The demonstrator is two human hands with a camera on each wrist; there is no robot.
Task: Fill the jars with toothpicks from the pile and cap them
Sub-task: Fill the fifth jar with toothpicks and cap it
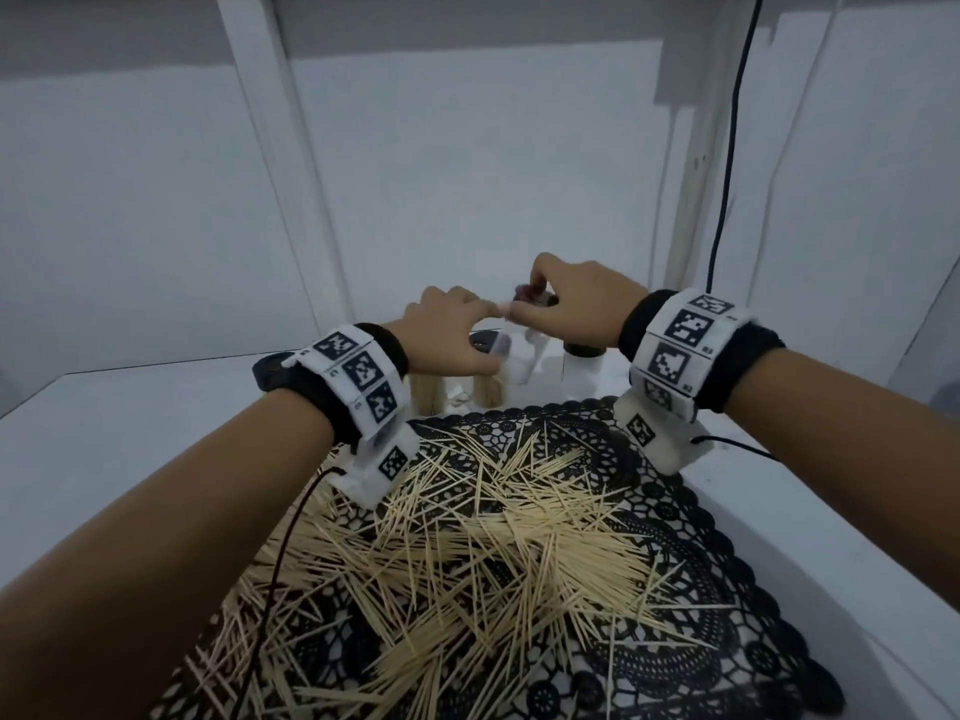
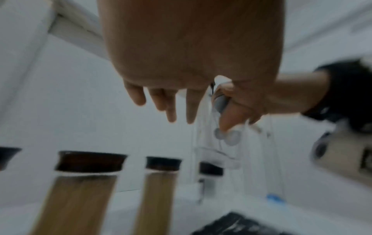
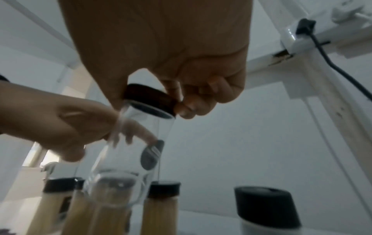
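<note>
Clear glass, empty and cylindrical, the jar (image 3: 138,143) is held aloft between your two hands above the white tabletop (image 1: 130,439). Your right hand (image 1: 576,309) pinches its dark round cap (image 3: 149,101) between thumb and curled fingers. Your left hand (image 1: 447,330) touches the jar's side with extended fingers; motion blur hides whether they curl round it. Capped jars packed with toothpicks (image 2: 74,203) stand just beyond the black lace mat (image 1: 701,537), where the pale wooden toothpick pile (image 1: 493,553) lies spread. One capped empty jar (image 1: 582,366) stands beside them.
</note>
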